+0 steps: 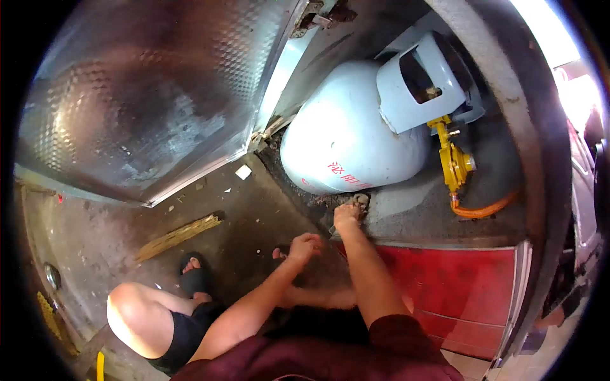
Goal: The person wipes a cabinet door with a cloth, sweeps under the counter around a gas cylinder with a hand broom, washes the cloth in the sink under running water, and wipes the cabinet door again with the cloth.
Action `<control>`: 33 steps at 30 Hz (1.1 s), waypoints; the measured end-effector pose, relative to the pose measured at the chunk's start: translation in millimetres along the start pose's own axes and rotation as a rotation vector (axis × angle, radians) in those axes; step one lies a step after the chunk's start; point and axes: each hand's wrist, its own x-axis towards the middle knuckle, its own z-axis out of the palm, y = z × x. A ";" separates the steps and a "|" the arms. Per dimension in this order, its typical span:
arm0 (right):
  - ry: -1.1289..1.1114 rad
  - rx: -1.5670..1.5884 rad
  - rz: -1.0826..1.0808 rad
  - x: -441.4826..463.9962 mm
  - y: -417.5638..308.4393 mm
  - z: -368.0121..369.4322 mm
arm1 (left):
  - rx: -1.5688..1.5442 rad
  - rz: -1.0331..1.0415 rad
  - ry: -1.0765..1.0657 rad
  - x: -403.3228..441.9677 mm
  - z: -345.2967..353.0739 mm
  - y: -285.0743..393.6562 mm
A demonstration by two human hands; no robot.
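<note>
One metal door (146, 101) stands beyond and left of both hands, its lower edge well apart from them. One gas cylinder (352, 130) lies just beyond the right hand: pale blue-white and rounded, with red characters low on the side facing the hands and a cut-out collar (387, 95) at its far right. One red panel (457, 270) is right of the right hand and nearer the body; the ledge above it leaves bare surface between that hand and the one orange hose (486, 211). One split wooden strip (178, 238) lies left of the left hand, with open floor between. One yellow regulator (455, 162) hangs from the collar, right of the right hand. Of two hands, the right hand (347, 216) reaches down at one grey-brown lump (361, 203) by the cylinder's base; whether it grips cannot be told. The left hand (306, 247) is loosely curled, its contents unclear.
</note>
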 end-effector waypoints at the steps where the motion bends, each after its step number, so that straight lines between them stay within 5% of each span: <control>1: -0.011 0.069 0.000 -14.2 -6.6 -6.0 | 0.005 -0.013 0.023 -4.9 -5.6 6.6; 9: -0.160 0.475 -0.391 -81.3 -10.6 -32.3 | 0.073 0.027 -0.033 -33.9 -23.0 28.7; 15: 0.554 1.196 -0.327 -159.8 22.9 -73.0 | -0.455 0.279 -0.402 -44.9 52.0 76.0; 16: 0.542 1.321 -0.318 -163.7 39.5 -71.6 | -0.431 0.296 -0.415 -44.2 65.6 80.7; 18: 0.690 1.306 -0.260 -176.7 59.1 -70.4 | -0.380 0.325 -0.439 -42.4 94.5 87.2; 21: 1.200 0.775 -0.178 -197.1 63.2 -72.6 | 0.030 0.781 -0.369 9.9 139.1 57.1; 24: 1.121 1.138 -0.273 -222.7 62.8 -91.2 | 0.210 0.811 -0.439 20.4 174.1 74.0; 31: 1.278 1.311 -0.281 -234.6 81.4 -97.9 | 0.301 0.665 -0.607 10.1 246.9 176.5; 33: 1.234 1.368 -0.252 -237.2 82.7 -97.3 | 0.389 0.760 -0.561 62.6 254.7 161.5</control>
